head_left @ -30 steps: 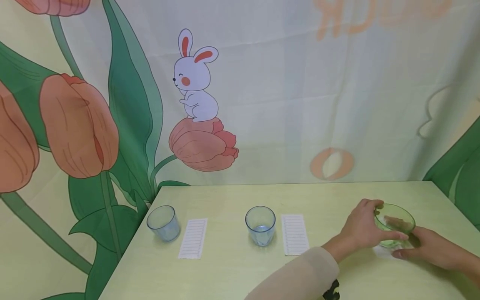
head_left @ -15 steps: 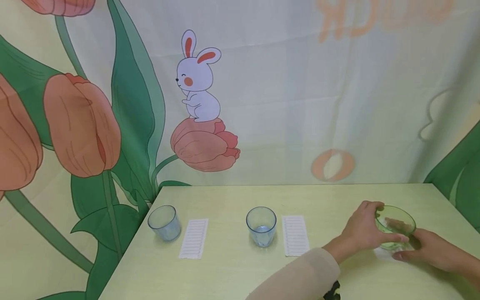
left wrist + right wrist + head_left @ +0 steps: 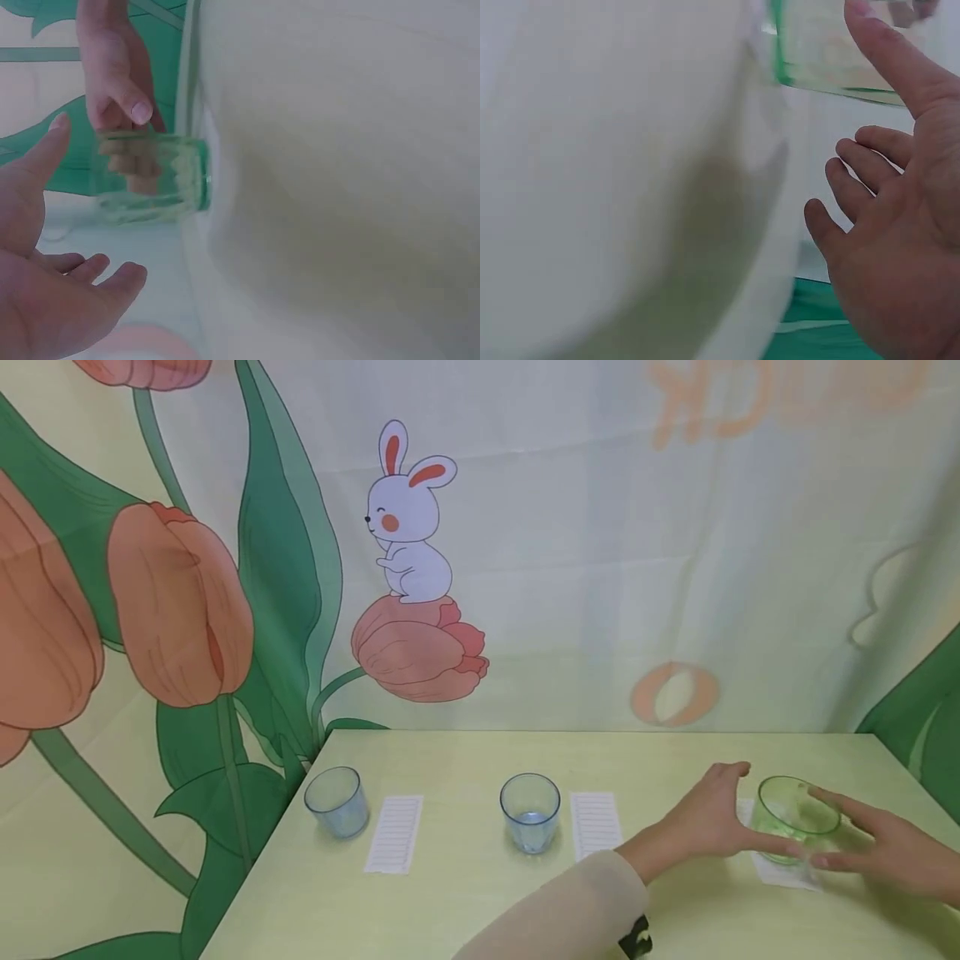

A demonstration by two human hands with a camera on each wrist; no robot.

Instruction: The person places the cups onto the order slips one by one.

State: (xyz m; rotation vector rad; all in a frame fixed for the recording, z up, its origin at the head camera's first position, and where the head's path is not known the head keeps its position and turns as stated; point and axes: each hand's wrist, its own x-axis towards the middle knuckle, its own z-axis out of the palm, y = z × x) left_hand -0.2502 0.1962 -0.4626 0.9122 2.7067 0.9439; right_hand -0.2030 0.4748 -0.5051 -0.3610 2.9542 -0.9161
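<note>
The left grip (image 3: 705,820) extends from a sleeved forearm (image 3: 562,906), thumb spread well apart from the fingers. The right grip (image 3: 892,852) faces it, palm inward, thumb parted from gently bent fingers.

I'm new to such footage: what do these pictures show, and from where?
No machine: just a person's left hand and right hand. The wide view comes from a head camera, the closer ones from each wrist. On the table stand a left bluish glass and a middle bluish glass, each with a lined paper strip to its right. A green glass between the hands seems to stand on white paper. Neither hand grips it; I can't tell if the right touches it.
</note>
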